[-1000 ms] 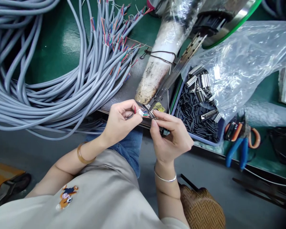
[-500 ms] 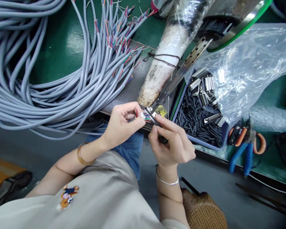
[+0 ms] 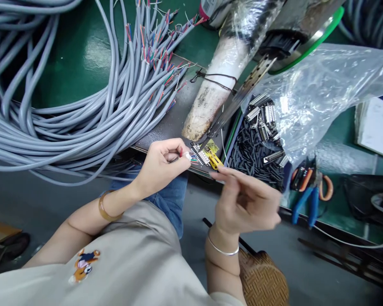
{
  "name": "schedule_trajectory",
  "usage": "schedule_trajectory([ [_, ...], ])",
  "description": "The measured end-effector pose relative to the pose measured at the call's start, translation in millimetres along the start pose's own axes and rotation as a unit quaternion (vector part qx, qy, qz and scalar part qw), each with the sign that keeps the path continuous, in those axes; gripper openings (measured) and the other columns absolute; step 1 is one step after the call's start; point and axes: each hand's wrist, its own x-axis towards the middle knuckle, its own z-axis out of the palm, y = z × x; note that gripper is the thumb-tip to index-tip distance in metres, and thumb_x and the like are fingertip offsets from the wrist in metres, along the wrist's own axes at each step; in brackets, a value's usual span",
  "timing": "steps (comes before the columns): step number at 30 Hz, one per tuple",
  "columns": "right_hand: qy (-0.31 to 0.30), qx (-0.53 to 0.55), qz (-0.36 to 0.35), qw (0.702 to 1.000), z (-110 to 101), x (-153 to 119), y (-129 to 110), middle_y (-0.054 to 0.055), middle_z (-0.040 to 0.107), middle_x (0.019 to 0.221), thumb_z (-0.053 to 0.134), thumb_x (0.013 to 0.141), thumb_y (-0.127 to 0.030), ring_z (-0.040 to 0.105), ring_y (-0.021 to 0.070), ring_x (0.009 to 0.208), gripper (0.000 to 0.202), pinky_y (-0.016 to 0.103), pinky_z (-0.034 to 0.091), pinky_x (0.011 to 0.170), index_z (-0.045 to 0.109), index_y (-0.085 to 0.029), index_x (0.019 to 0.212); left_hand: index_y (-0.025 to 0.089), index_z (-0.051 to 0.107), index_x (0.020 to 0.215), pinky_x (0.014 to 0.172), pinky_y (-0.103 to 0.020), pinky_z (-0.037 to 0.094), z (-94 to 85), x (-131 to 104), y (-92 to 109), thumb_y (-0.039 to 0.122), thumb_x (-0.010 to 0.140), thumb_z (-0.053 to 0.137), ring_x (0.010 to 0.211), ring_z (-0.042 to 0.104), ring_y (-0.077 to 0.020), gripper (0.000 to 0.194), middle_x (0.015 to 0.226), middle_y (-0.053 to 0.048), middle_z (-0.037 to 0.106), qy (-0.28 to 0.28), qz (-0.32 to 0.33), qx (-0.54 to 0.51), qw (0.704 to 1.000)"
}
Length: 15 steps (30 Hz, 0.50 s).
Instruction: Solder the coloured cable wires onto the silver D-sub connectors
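Observation:
My left hand (image 3: 161, 168) is closed in a pinch at the edge of the bench. Between thumb and fingers it holds a stripped cable end, with thin coloured wires (image 3: 195, 159) reaching to a metal multi-pin connector (image 3: 200, 154). The connector lies at the lower tip of a slanted metal bar (image 3: 234, 102), beside a yellow tool (image 3: 214, 160). My right hand (image 3: 247, 199) is apart from the connector, a little to its right, and slightly blurred. Its fingertips are drawn together; whatever may be between them is too small to make out.
Grey cables (image 3: 92, 123) with stripped ends fill the left. A blue tray (image 3: 285, 178) with black sleeves (image 3: 252, 153) and metal connectors (image 3: 270, 114) stands right, partly under clear plastic (image 3: 332, 89). Blue-handled pliers (image 3: 312, 199) lie beyond. A wrapped white tube (image 3: 210, 89) slants above; a woven stool (image 3: 263, 276) stands below.
My right hand has pulled away from the connector, right and slightly down, uncovering the connector and the yellow tool. My left hand keeps its pinch. The whole view has shifted slightly.

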Motion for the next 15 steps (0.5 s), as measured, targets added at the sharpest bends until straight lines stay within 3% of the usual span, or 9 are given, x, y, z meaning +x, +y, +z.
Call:
schedule_trajectory([
  [2, -0.055, -0.029, -0.037, 0.997, 4.0, -0.3, 0.3, 0.002, 0.081, 0.098, 0.075, 0.086, -0.007, 0.08, 0.0187, 0.085, 0.021, 0.029, 0.066, 0.074, 0.07, -0.022, 0.1, 0.015, 0.055, 0.061, 0.054, -0.019, 0.04, 0.5, 0.5, 0.3, 0.017, 0.07, 0.065, 0.059, 0.048, -0.007, 0.014, 0.065, 0.0, 0.057, 0.001, 0.0, -0.006, 1.0],
  [4, -0.092, -0.023, -0.049, 0.994, 8.3, -0.6, 2.2, 0.005, 0.081, 0.107, 0.074, 0.086, -0.008, 0.08, 0.019, 0.094, 0.019, 0.03, 0.066, 0.081, 0.067, -0.022, 0.098, 0.016, 0.054, 0.061, 0.054, -0.018, 0.041, 1.5, 1.5, 0.0, 0.018, 0.07, 0.066, 0.058, 0.048, -0.0069, 0.015, 0.064, 0.001, 0.057, 0.004, 0.005, -0.013, 1.0],
  [15, -0.105, 0.044, 0.015, 0.993, 14.2, 3.2, 4.4, 0.005, 0.08, 0.11, 0.07, 0.088, -0.009, 0.078, 0.0175, 0.091, 0.017, 0.03, 0.065, 0.074, 0.063, -0.023, 0.095, 0.018, 0.051, 0.059, 0.041, -0.017, 0.031, 5.6, 5.4, 6.7, 0.015, 0.074, 0.066, 0.044, 0.038, -0.0035, 0.021, 0.053, 0.006, 0.048, 0.003, 0.034, -0.033, 0.999],
])
